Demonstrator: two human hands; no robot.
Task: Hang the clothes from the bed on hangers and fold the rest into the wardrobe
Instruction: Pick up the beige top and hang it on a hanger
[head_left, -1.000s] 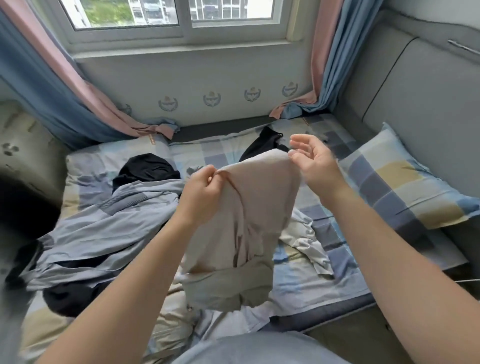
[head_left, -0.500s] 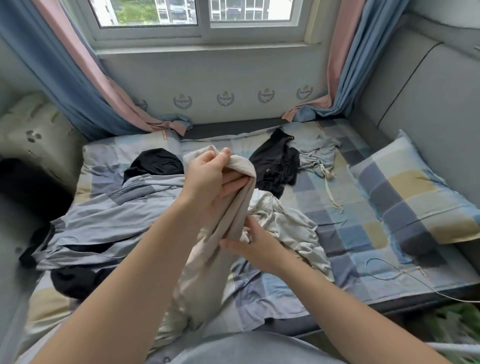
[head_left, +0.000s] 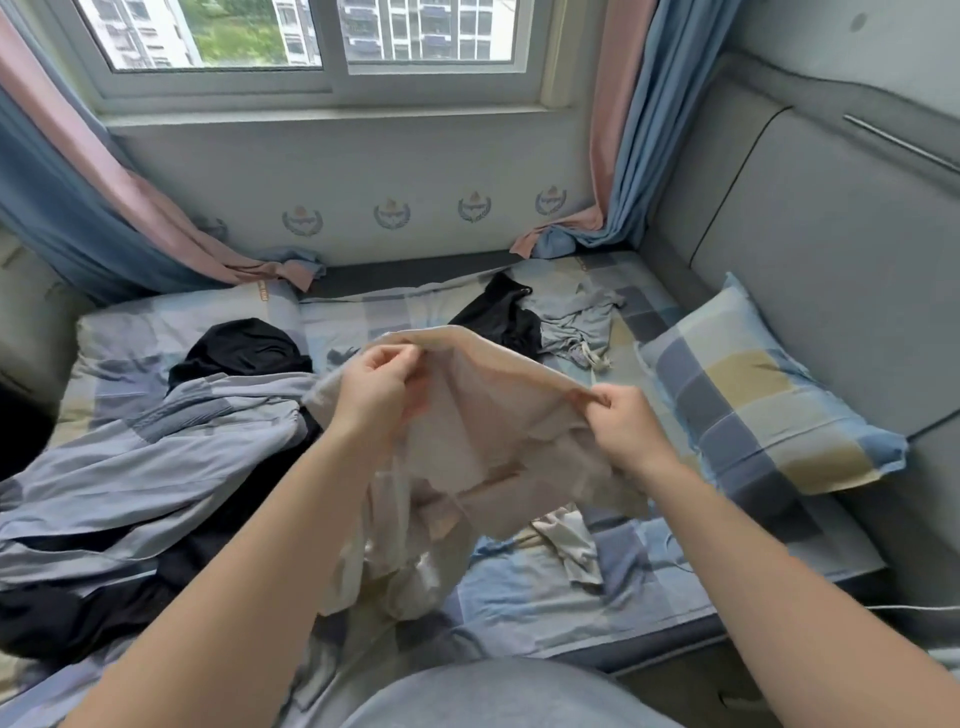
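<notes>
**Bedroom laundry in hand**

Bedroom window (head_left: 322, 52) and blue-and-pink curtains (head_left: 623, 130) are seen behind a bed (head_left: 519, 597) covered in checked blue, grey and yellow sheets. A beige garment (head_left: 488, 415) is held up above the middle of the bed, stretched between two hands. Its upper edge is pinched by the left hand (head_left: 374, 384), with fingers and thumb curled round the cloth. The other end is gripped by the right hand (head_left: 623, 431), whose fingers are closed on a fold. The lower part of the garment is left hanging toward the sheets; whether it touches them cannot be told.

A blue-grey shirt (head_left: 156, 457) is spread across the left side of the bed, with a black garment (head_left: 239, 348) at its far edge and black cloth (head_left: 78, 618) under its near edge. Near the window wall, a black top (head_left: 498, 317) and a grey garment (head_left: 576, 322) are laid side by side, touching. A cream garment (head_left: 566, 540) is crumpled on the sheets below the right hand. A checked pillow (head_left: 753, 395) is propped against the grey padded headboard (head_left: 831, 260) at right.
</notes>
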